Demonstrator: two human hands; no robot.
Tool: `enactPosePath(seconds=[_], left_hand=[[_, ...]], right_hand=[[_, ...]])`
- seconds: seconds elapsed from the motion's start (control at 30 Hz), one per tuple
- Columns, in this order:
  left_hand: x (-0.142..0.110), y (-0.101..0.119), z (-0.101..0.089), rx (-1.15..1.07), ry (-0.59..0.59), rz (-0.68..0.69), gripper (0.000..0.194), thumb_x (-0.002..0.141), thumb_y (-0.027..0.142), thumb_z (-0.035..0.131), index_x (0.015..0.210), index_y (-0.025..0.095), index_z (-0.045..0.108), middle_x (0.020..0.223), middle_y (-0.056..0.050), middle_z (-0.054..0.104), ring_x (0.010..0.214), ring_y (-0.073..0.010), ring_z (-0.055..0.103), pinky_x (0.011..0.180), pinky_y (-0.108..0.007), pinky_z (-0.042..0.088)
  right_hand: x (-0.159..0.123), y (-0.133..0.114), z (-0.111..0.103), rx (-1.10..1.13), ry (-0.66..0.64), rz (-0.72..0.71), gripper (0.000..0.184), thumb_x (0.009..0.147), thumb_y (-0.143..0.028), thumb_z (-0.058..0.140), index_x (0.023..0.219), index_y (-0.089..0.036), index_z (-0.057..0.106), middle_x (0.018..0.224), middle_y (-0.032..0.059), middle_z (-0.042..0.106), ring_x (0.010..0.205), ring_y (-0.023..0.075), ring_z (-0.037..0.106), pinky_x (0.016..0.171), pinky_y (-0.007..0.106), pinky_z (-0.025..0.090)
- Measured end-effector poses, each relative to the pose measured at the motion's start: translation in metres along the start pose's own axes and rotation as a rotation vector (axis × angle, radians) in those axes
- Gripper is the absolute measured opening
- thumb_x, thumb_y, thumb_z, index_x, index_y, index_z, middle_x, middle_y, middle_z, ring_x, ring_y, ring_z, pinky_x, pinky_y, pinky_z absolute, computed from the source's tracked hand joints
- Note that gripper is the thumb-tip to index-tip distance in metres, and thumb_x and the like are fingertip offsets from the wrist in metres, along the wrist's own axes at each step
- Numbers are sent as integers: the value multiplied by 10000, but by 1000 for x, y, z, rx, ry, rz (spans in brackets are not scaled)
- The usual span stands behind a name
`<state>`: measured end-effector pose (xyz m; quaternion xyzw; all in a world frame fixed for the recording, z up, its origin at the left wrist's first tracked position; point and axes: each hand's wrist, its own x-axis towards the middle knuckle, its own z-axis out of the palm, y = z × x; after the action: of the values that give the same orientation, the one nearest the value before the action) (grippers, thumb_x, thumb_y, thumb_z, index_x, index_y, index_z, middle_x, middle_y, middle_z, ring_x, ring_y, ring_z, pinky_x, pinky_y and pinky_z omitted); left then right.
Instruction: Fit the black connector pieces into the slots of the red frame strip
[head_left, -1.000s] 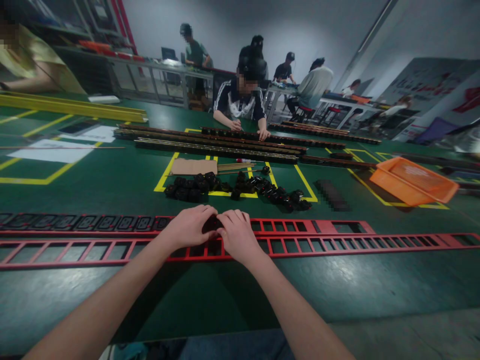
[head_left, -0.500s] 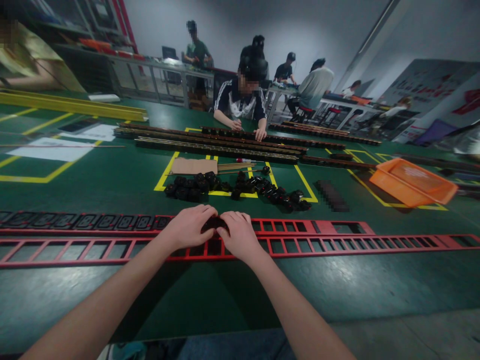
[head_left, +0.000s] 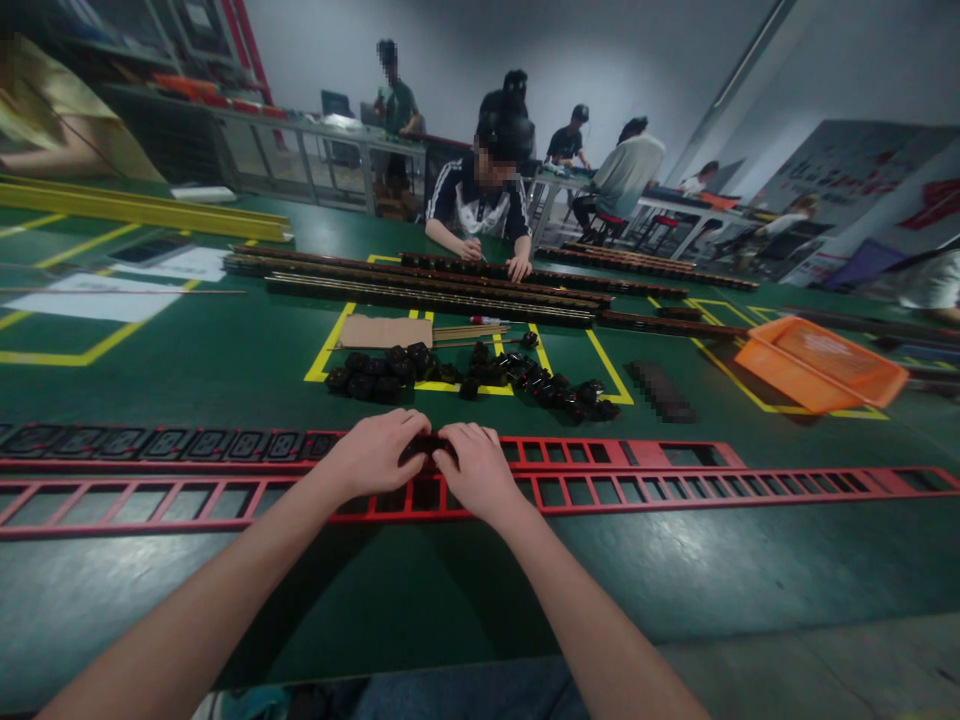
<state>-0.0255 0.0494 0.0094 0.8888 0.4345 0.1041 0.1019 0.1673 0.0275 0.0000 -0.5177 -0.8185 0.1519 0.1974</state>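
Note:
Two long red slotted frames lie side by side across the green table. Square black pieces fill the left slots of the farther frame. Over that frame, my left hand and my right hand grip a small black piece from both sides, with fingers curled and thumbs close together. The hands cover most of it, so how it sits in its slot cannot be seen. Beyond the hands lies a pile of loose black pieces, which spreads out to the right.
Behind the pile are a cardboard piece, thin sticks and long dark rails. An orange basket stands at the right, a yellow rail at the far left. A co-worker sits opposite; other people work farther back.
The black piece between my hands has tipped down and sits lower against the red frame. Both hands keep nearly the same place.

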Motion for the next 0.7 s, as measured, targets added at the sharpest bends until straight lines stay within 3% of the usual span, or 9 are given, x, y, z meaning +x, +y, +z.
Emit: enactPosePath(seconds=[0.23,0.37,0.43,0.53,0.63,0.7], left_hand=[[0,0,1,-11,-1,9,252,856,360,545,1067,223,546,1042,-60,641,979,-241,597,814,-368,487],[0,-1,2,-15,-6,4,279,859,375,558,1095,225,552,1079,-68,645,1003,-243,602,843,-376,492],[0,-1,1,-19,-9,-1,292,874,402,548,1107,226,553,1095,-70,645,1008,-244,606,844,-380,494],[0,-1,1,-27,-12,-7,299,886,424,538,1111,228,556,1108,-69,644,1009,-242,611,842,-380,496],[0,0,0,-33,-15,-14,291,878,414,551,1105,231,562,1104,-68,646,1001,-240,617,837,-376,498],[0,1,-1,-36,-14,-18,289,871,405,561,1101,229,570,1107,-73,648,1003,-239,617,845,-373,496]], right_hand=[[0,-1,3,-13,9,-28,208,982,-237,496,1117,-210,652,1152,51,701,1080,210,596,953,401,411],[0,18,-17,-52,101,-81,257,980,-225,481,1156,-203,668,1223,55,690,1125,196,598,1003,370,406],[-3,41,-39,-117,257,30,282,962,-251,504,1188,-184,658,1233,81,678,1136,216,589,992,371,418],[-12,83,-70,-237,460,338,294,939,-256,494,1152,-165,675,1209,115,667,1103,241,591,967,382,432],[-22,116,-84,-310,463,620,361,895,-268,530,1227,-178,643,1257,116,626,1101,263,596,907,388,459],[-26,129,-85,-332,410,709,415,886,-292,542,1284,-199,610,1295,119,600,1120,278,596,885,400,464]])
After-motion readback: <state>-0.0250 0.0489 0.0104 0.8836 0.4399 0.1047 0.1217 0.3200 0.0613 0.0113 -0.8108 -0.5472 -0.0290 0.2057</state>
